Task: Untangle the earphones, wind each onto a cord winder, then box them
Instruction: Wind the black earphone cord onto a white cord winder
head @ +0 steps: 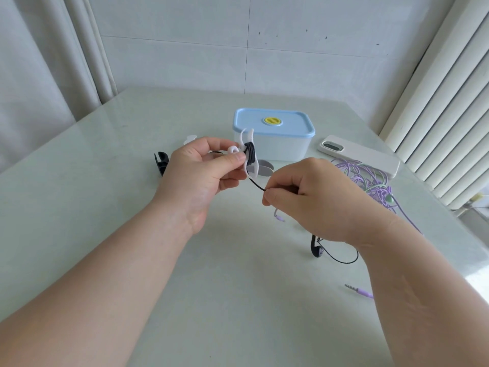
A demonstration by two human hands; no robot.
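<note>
From the head view, the left hand [201,165] holds a white cord winder [247,152] up off the table [105,207], thumb and curled fingers pinching its near end. Several turns of black cord [256,184] already sit round its waist, just beyond the thumb tip. The cord runs taut from the winder down to the right hand [312,197], where thumb and forefinger pinch it and the other fingers curl in loosely. Below that wrist the rest of the cord loops on the table, ending in a black earbud [316,249].

The step in hand looks like winding the black earphone, part done. The next move likely calls for the right fingers to carry the cord round the winder again under steady tension, letting slack slide through.

Beyond the right knuckles the purple earphones [370,181] lie in a tangle. The box [275,136] stands past both sets of fingertips, lid on.
</note>
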